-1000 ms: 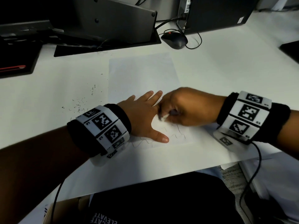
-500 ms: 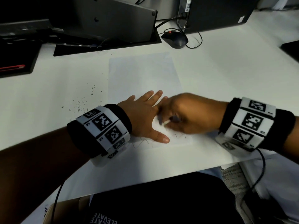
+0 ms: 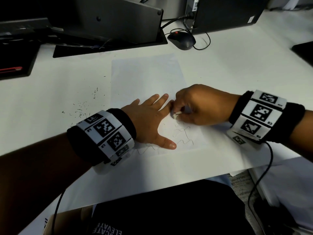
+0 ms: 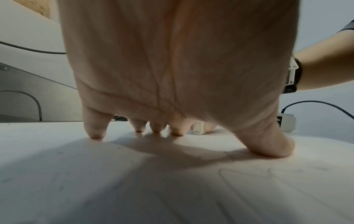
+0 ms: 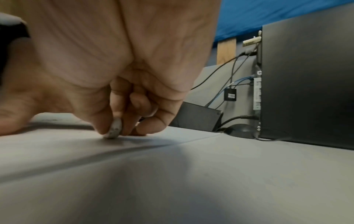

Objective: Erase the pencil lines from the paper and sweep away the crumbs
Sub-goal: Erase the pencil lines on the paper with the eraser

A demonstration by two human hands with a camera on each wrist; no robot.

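A white sheet of paper [image 3: 145, 77] lies on the white desk, with wavy pencil lines [image 3: 183, 136] near its lower end. My left hand [image 3: 152, 119] lies flat on the sheet, fingers spread and straight, pressing it down [image 4: 172, 133]. My right hand [image 3: 194, 107] pinches a small white eraser [image 3: 176, 114] between thumb and fingers, its tip on the paper just beside my left index finger. In the right wrist view the eraser [image 5: 114, 128] touches the sheet. Dark eraser crumbs [image 3: 81, 107] lie scattered on the desk left of the paper.
A black mouse [image 3: 182, 39] with its cable sits behind the paper. A monitor base [image 3: 108, 44] and a black computer case [image 3: 228, 12] stand at the back. A dark tray [image 3: 17, 65] is at far left. The desk's front edge [image 3: 152, 187] runs close to my body.
My right hand with the eraser slid toward me and to the right, then came back up beside my left index finger, uncovering more of the wavy lines. My left hand stayed pressed on the paper.
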